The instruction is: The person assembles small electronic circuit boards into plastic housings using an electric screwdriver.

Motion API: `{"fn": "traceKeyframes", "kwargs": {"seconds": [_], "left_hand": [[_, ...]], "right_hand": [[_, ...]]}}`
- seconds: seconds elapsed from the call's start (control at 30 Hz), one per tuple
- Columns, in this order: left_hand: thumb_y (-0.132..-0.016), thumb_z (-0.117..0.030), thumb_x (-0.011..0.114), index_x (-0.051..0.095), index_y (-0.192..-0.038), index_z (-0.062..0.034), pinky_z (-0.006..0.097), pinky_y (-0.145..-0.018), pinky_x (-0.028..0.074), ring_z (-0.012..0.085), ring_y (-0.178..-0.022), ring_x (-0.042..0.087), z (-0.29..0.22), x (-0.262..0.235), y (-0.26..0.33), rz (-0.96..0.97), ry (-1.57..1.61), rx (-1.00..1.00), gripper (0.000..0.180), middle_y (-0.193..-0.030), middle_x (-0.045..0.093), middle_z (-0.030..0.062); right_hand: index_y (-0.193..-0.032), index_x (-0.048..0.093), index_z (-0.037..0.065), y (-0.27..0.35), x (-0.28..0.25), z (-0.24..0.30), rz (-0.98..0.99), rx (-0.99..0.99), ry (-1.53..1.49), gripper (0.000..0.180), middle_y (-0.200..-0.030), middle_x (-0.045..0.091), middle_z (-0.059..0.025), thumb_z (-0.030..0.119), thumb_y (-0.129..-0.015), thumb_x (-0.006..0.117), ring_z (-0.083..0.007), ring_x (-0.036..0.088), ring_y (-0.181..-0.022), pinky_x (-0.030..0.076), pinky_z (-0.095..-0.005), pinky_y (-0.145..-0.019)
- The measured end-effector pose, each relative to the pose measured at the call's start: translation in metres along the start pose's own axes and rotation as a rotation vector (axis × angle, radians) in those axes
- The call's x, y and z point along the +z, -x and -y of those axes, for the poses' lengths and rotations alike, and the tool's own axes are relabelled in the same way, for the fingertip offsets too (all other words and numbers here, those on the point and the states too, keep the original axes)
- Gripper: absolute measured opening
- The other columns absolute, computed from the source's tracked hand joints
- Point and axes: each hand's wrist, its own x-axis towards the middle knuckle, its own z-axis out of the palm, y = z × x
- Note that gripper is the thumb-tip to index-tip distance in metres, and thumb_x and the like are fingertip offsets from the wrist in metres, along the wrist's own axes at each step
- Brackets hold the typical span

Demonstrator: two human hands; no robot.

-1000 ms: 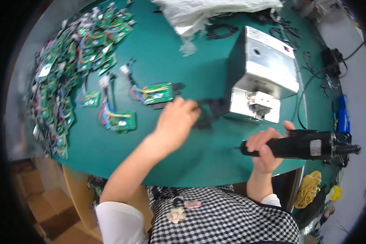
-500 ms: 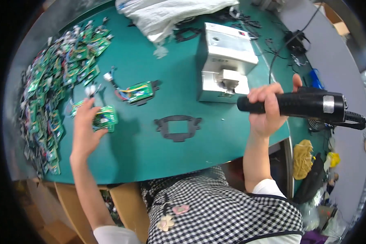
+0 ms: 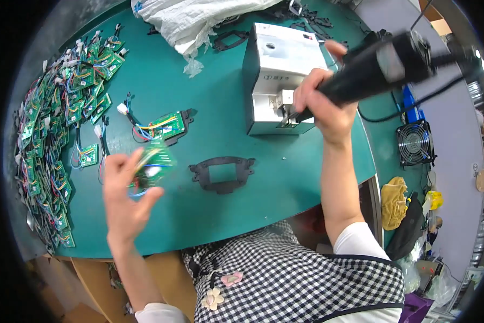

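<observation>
My left hand (image 3: 124,196) is raised over the green table (image 3: 209,107) and holds a small green circuit board (image 3: 153,164) with coloured wires, blurred by motion. A black plastic frame (image 3: 222,173) lies flat just to its right. Another wired green board (image 3: 164,126) rests on a black frame further back. My right hand (image 3: 322,102) grips a black electric screwdriver (image 3: 379,67), its tip at the front opening of a grey metal box (image 3: 277,75).
Several wired green boards are heaped along the table's left edge (image 3: 53,124). A white woven sack (image 3: 199,19) and black frames (image 3: 306,16) lie at the back. A black fan (image 3: 414,142) and a yellow cloth (image 3: 395,196) sit to the right.
My left hand picked a green board off the table and lifted it toward the black frame. My right hand swung the screwdriver up, tip now at the grey box.
</observation>
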Motion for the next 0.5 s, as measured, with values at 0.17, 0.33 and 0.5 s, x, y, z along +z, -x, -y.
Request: {"fn": "traceKeyframes", "kwargs": {"seconds": [0.17,0.33,0.5], "left_hand": [[-0.052,-0.007,0.078,0.06,-0.103,0.0008,0.036,-0.072,0.041,0.0263,-0.082,0.048,-0.024,0.048,-0.006,0.241,0.032,0.05,0.054,-0.092,0.048,0.0112],[-0.054,-0.014,0.077,0.063,-0.102,-0.002,0.035,-0.074,0.039,0.0249,-0.085,0.046,-0.027,0.08,-0.017,0.338,-0.006,0.05,0.051,-0.089,0.045,0.0085],[-0.054,-0.016,0.079,0.064,-0.103,-0.0051,0.033,-0.073,0.037,0.0226,-0.083,0.044,-0.034,0.083,-0.023,0.437,-0.134,0.052,0.053,-0.087,0.042,0.007]], "right_hand": [[-0.133,0.019,-0.001,0.023,0.018,0.008,-0.244,0.067,-0.175,0.068,-0.062,0.049,-0.0079,0.004,-0.076,0.055,-0.0165,0.051,-0.05,0.045,-0.0302,-0.052],[-0.133,0.019,0.001,0.048,0.051,0.007,-0.284,0.131,-0.249,0.067,-0.062,0.048,-0.0077,0.007,-0.078,0.056,-0.0169,0.051,-0.051,0.047,-0.0316,-0.051],[-0.132,0.019,-0.001,0.055,0.061,-0.003,-0.246,0.226,-0.273,0.07,-0.062,0.049,-0.0081,0.005,-0.075,0.059,-0.0174,0.052,-0.052,0.047,-0.0315,-0.052]]}}
